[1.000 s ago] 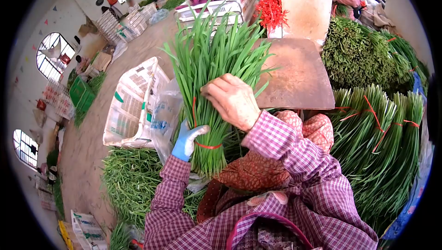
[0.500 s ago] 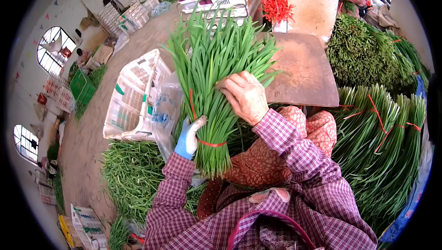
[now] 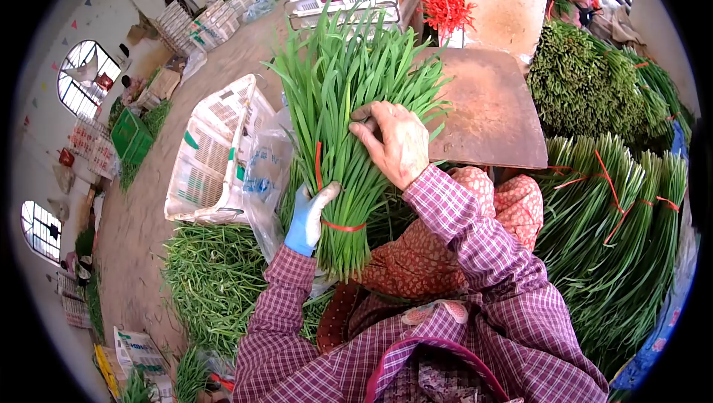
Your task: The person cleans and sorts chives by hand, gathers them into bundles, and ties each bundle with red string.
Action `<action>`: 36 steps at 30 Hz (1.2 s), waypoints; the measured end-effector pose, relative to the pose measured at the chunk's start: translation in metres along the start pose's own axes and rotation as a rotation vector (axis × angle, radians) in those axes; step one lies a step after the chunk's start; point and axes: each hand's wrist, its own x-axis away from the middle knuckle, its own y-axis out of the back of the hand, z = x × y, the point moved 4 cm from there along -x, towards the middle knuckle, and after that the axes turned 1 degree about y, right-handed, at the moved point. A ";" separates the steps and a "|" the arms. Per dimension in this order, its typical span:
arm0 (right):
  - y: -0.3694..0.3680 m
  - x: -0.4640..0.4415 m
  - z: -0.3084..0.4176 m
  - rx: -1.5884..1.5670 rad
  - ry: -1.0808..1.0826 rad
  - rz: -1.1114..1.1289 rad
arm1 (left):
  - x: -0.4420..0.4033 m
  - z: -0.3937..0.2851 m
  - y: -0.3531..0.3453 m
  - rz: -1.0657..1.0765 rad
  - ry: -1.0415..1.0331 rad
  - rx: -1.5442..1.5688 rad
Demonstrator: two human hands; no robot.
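A thick bunch of garlic chives [image 3: 349,83] stands leaves-up in front of me, bound low down by a red tie [image 3: 344,226]. My left hand [image 3: 308,217], in a blue and white glove, is closed around the lower left side of the bunch, just above the tie. A second red strip [image 3: 318,165] runs up the leaves from that hand. On the front of the bunch, my bare right hand [image 3: 397,139] has thumb and fingertips curled together, pinching at the leaves; exactly how many leaves is hidden.
Loose green stalks [image 3: 212,284] lie at left below a white crate [image 3: 212,150] with a plastic bag. A brown board [image 3: 486,109] is ahead right. Tied chive bunches [image 3: 616,232] are stacked at right. Red ties [image 3: 447,5] hang near a white crate [image 3: 345,2].
My right hand has shifted slightly up, its thumb and fingers now curled more at the leaves. My left hand still grips the bunch, having moved slightly right.
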 end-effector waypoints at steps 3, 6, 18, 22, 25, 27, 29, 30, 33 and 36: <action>-0.001 -0.004 -0.003 -0.082 -0.106 0.026 | 0.002 -0.009 -0.010 0.021 -0.001 -0.013; 0.000 -0.008 -0.002 -0.133 -0.187 0.090 | 0.000 0.001 -0.003 0.007 -0.003 -0.025; -0.001 0.002 0.000 -0.153 -0.142 -0.041 | -0.001 0.016 0.004 -0.054 0.075 0.111; 0.015 0.000 0.017 0.043 0.094 -0.172 | -0.002 0.014 0.000 -0.060 0.097 0.128; 0.021 0.003 0.026 0.099 0.130 -0.138 | -0.001 0.010 -0.003 -0.071 0.098 0.134; 0.025 0.005 0.034 0.129 0.174 -0.149 | 0.002 0.005 -0.004 -0.116 0.092 0.089; 0.026 0.009 0.037 0.105 0.167 -0.122 | 0.000 0.004 -0.004 -0.099 0.080 0.088; 0.026 0.010 0.039 0.081 0.159 -0.094 | 0.000 0.004 -0.005 -0.081 0.069 0.087; 0.023 0.014 0.044 -0.089 0.073 -0.020 | 0.001 0.003 -0.004 -0.100 0.061 0.073; 0.014 0.018 0.036 -0.331 -0.005 0.051 | 0.003 0.000 -0.006 -0.105 0.045 0.062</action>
